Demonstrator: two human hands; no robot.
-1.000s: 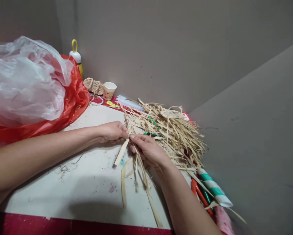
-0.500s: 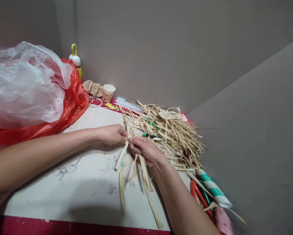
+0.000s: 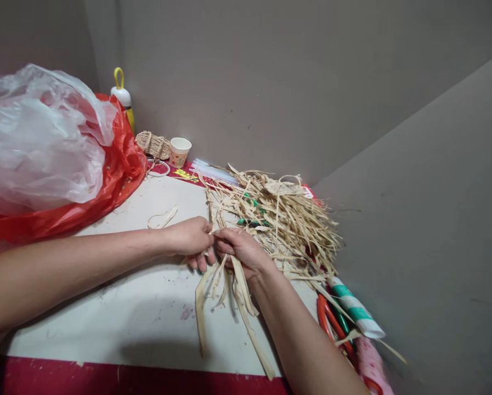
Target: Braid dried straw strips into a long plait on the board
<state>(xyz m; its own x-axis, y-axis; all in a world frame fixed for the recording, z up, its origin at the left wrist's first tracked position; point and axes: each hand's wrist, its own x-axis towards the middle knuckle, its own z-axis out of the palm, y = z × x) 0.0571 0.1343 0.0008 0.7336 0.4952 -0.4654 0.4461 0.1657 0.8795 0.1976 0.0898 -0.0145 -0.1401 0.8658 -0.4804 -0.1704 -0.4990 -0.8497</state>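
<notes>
Pale dried straw strips (image 3: 239, 280) hang down from my right hand (image 3: 243, 252), whose fingers are closed around their upper part. Against it, my left hand (image 3: 194, 238) pinches the straw at the same spot, thumb and forefinger together and the other fingers curled loosely below. Just beyond the hands a braided length of straw (image 3: 213, 211) runs away over the white board (image 3: 147, 323). To the right of it lies a large heap of loose straw (image 3: 303, 225). The exact grip point between the fingertips is hidden.
At the left sit a red plastic bag (image 3: 126, 170) and a clear plastic bag (image 3: 48, 142). A yellow and white bottle (image 3: 122, 99), coiled cord (image 3: 153, 145) and paper cup (image 3: 180, 152) stand by the wall. Red-handled scissors (image 3: 332, 323) and a green-striped roll (image 3: 356, 307) lie at right.
The strip that stuck out below my left hand is no longer seen there. A thin straw piece now lies beyond my left forearm. My left hand's lower fingers have loosened and dropped.
</notes>
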